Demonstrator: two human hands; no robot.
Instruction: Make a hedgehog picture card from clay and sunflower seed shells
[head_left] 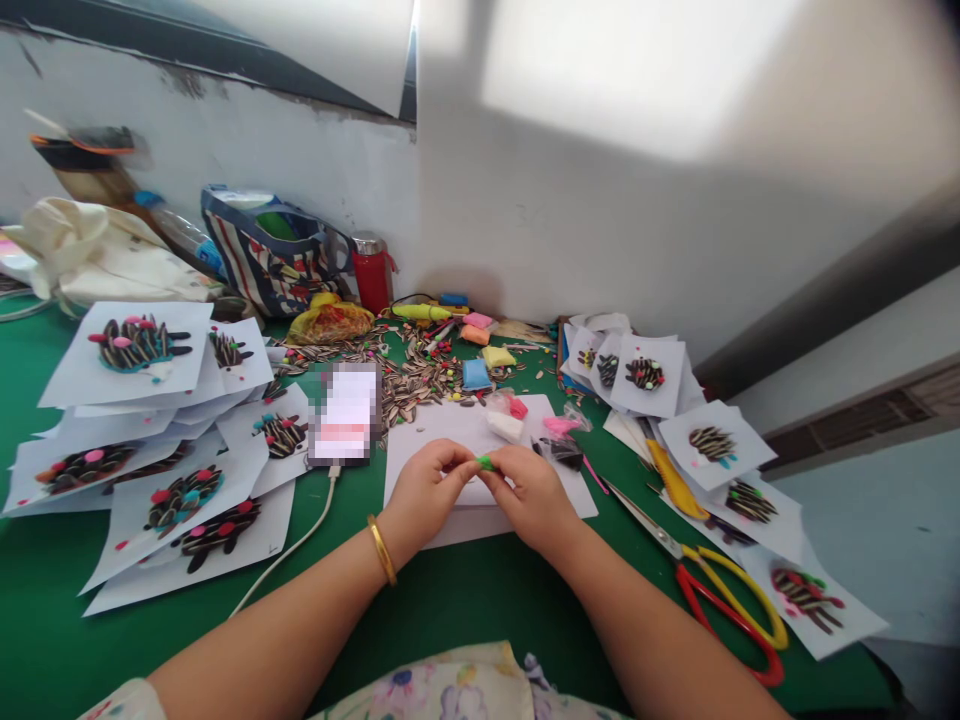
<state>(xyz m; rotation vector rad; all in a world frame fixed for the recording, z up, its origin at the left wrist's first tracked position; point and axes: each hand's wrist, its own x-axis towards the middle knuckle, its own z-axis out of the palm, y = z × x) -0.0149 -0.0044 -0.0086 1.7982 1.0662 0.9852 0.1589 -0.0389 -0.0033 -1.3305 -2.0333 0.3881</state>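
Between the fingertips of both hands is a small piece of bright green modelling clay [486, 463]. My left hand [431, 490], with a gold bangle at its wrist, pinches it from one side. From the other side my right hand [531, 495] pinches it too. The hands are over white paper [411, 445] lying on the green tabletop. Just beyond the fingers lie a white clay packet [505, 427], a pink clay packet [561, 424] and a black packet [564, 453]. A thin pink stick [596, 476] rests by the paper's right edge.
Scissors [679, 550] and a yellow-handled cutter [671, 475] lie right. Paper sheets with sunflower-seed hedgehogs [184, 500] pile up left, others [712, 445] right. A phone [345, 415] with a cable, loose sunflower seeds [412, 370], a red flask [370, 275] and a bag [270, 250] stand beyond.
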